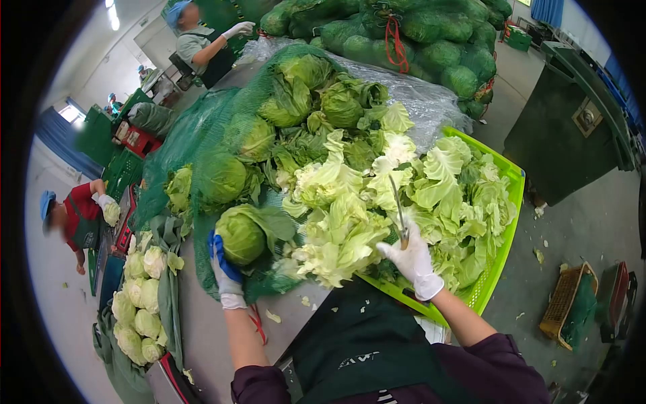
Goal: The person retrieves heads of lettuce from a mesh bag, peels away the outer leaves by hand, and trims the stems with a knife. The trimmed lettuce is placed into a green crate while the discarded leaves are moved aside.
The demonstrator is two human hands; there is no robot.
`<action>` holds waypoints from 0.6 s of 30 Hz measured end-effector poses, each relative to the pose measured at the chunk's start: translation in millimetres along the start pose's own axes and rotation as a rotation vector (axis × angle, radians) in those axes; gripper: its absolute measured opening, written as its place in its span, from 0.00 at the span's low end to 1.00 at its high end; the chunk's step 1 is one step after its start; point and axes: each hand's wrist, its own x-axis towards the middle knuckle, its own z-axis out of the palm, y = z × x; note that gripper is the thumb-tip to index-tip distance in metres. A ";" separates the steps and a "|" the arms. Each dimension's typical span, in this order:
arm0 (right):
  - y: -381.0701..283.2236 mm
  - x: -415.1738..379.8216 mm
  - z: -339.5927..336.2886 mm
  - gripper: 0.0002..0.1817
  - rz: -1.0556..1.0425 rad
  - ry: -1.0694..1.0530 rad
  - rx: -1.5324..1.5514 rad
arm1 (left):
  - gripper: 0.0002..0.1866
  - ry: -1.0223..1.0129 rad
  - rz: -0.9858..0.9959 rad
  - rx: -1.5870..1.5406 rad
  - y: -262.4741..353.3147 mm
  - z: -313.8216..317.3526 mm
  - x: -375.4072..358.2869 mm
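Note:
My left hand, in a white glove with blue on the fingers, is against the left side of a green cabbage at the edge of a green net. My right hand, white-gloved, is closed round the handle of a knife whose blade points up and away. Loose pale leaves lie between the hands. To the right, a lime-green crate holds many cut leaves. More whole cabbages lie in the net beyond.
Trimmed cabbages are piled at the left. Full net sacks stand at the back. A dark bin and a yellow basket are on the right floor. Two co-workers stand at the left and back left.

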 end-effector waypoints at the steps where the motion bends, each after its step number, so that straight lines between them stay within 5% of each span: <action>1: 17.9 -5.4 10.2 0.49 0.005 -0.009 0.068 | 0.28 0.001 -0.001 0.004 2.9 -3.1 1.5; 2: 60.8 -3.6 36.0 0.55 -0.247 0.081 -0.024 | 0.27 0.054 -0.167 -0.167 13.8 -8.6 6.1; 3: 48.2 -4.9 35.5 0.55 -0.248 0.082 -0.018 | 0.26 0.106 -0.329 -0.339 30.6 -15.3 14.2; 4: 21.7 -8.2 31.4 0.56 -0.049 -0.033 0.142 | 0.28 0.130 -0.033 0.368 86.7 -8.6 16.3; 6: 11.1 -6.4 36.2 0.61 0.261 -0.247 0.448 | 0.31 0.007 0.214 0.212 140.8 13.9 16.8; 7: 15.5 -5.8 45.4 0.61 0.263 -0.248 0.451 | 0.32 -0.117 -0.010 -0.223 165.6 37.9 8.3; 9: 22.7 -9.3 68.7 0.64 -0.113 -0.025 0.347 | 0.35 -0.420 0.168 -0.110 160.4 74.9 14.3; 12: 18.1 -8.5 84.9 0.61 0.097 -0.054 0.277 | 0.30 -0.320 0.065 0.050 120.3 137.8 39.2; 13: 15.1 -7.6 88.2 0.61 0.228 -0.084 0.203 | 0.31 -0.376 -0.112 -0.254 101.4 165.0 38.1; 15: 18.0 -5.1 94.6 0.57 0.289 -0.070 0.122 | 0.30 -0.394 0.061 0.337 95.3 189.1 24.7; 17: 31.8 -8.6 105.6 0.55 0.212 0.004 0.398 | 0.28 -0.539 0.143 0.293 77.0 192.5 -3.2; 18: 37.4 -10.3 112.8 0.52 0.203 0.010 0.737 | 0.24 -0.465 0.684 0.360 69.4 183.0 -14.4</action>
